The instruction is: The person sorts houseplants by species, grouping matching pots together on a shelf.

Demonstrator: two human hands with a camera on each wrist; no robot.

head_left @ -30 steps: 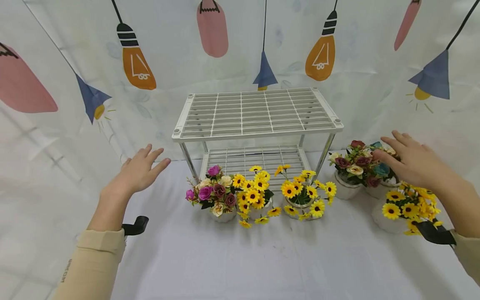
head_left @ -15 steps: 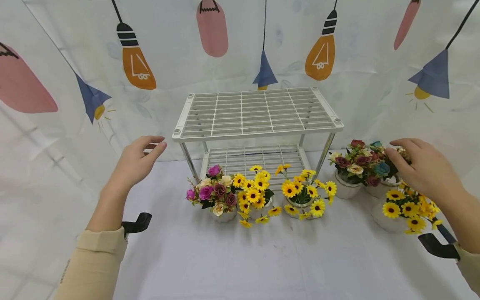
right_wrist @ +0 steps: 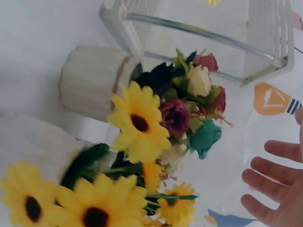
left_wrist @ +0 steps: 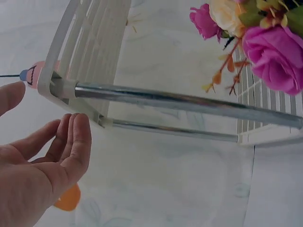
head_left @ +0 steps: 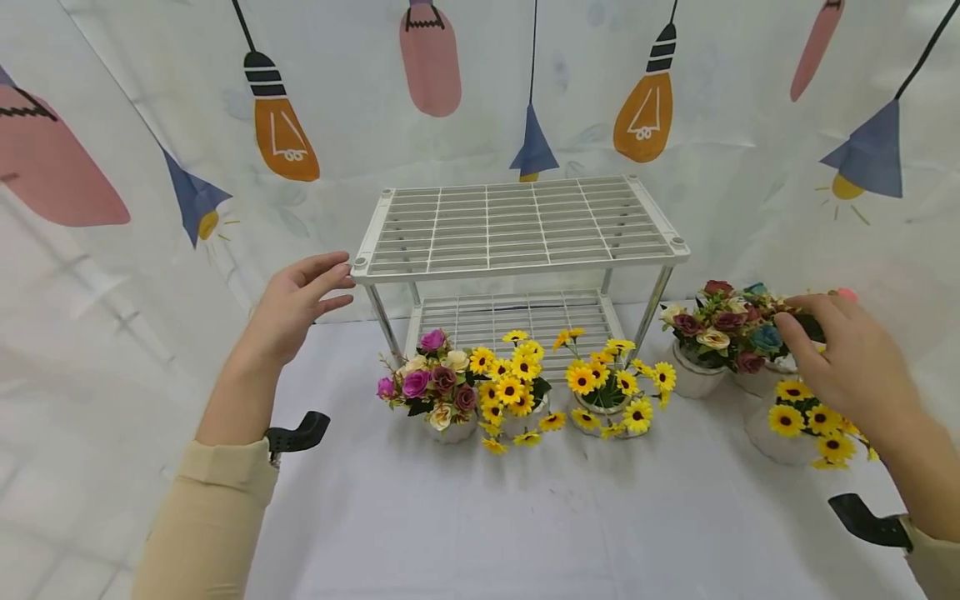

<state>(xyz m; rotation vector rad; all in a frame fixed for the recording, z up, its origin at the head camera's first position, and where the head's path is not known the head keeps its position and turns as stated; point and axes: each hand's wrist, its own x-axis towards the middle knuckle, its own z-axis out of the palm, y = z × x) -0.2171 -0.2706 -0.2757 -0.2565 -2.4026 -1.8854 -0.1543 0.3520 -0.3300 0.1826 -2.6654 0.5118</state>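
My L hand (head_left: 294,302): fingers loose, spread, by rack (head_left: 517,227) corner | my R hand (head_left: 851,360): relaxed, over rose pot (head_left: 776,337), grip unclear

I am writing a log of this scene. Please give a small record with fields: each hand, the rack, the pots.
left hand: open, beside the rack's left front corner, not touching as far as I can tell
right hand: fingers bent over the rose pot at far right; grip unclear
rack: white, two shelves, both bare
pots in front of rack: one rose pot, two sunflower pots
table: white cloth
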